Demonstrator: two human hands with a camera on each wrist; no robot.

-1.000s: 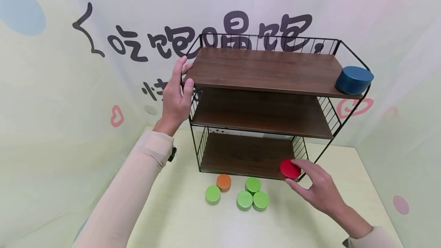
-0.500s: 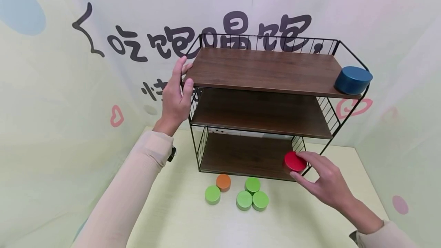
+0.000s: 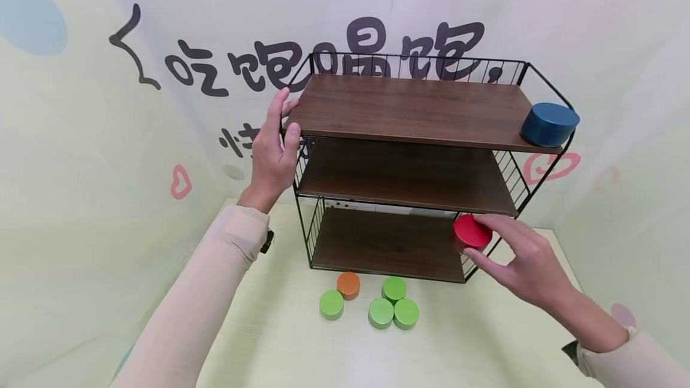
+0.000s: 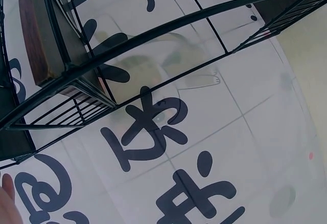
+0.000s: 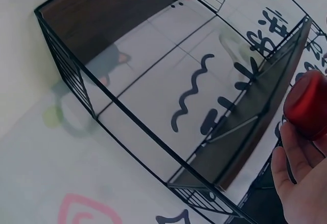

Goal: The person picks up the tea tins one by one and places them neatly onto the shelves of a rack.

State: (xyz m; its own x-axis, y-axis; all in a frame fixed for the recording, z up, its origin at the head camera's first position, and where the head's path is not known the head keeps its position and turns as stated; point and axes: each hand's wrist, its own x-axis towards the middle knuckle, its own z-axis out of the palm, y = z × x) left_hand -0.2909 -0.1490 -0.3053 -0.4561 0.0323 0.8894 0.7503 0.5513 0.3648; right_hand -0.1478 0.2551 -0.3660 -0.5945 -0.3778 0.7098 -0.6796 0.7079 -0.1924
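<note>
A red round tin is pinched between the thumb and fingers of my right hand, in front of the rack's right side just below the middle shelf's edge. In the right wrist view the red tin shows at the right edge above my fingers. My left hand grips the upper left edge of a three-tier rack with brown wooden shelves and black wire sides, thumb at the front. Only a bit of that hand shows in the left wrist view. A larger blue tin stands at the top shelf's right end.
On the pale table before the rack, an orange tin sits by a green tin. Further right, three green tins form a tight cluster. A printed cloth backdrop surrounds the table behind and at both sides.
My right hand has lifted the red tin upward and a little right, from the bottom shelf's front edge to near the middle shelf. The left hand keeps its grip on the rack.
</note>
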